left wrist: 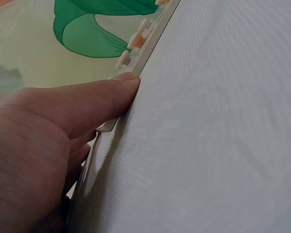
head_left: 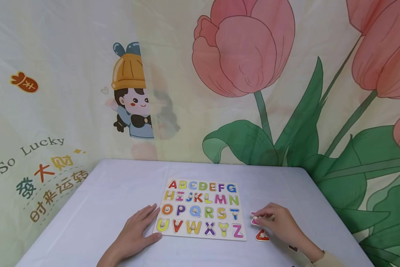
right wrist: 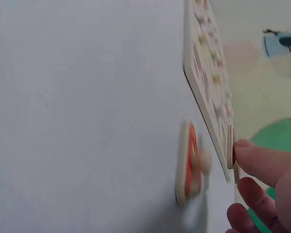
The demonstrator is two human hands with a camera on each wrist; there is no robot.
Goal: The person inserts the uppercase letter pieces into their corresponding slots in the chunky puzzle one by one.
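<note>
A white alphabet puzzle board lies on the table with colourful letters in rows, many with small knobs. My left hand is at its near left corner, fingers fairly straight along the left side. In the left wrist view the thumb presses against the board's edge. Right of the board, my right hand pinches a pink letter piece between thumb and fingers, which partly cover it. Just nearer lies a red letter piece with a knob, also in the right wrist view.
A dark letter piece shows beside the right wrist, partly hidden by it. White cloth covers the table. Behind the table hangs a backdrop printed with tulips and a cartoon figure.
</note>
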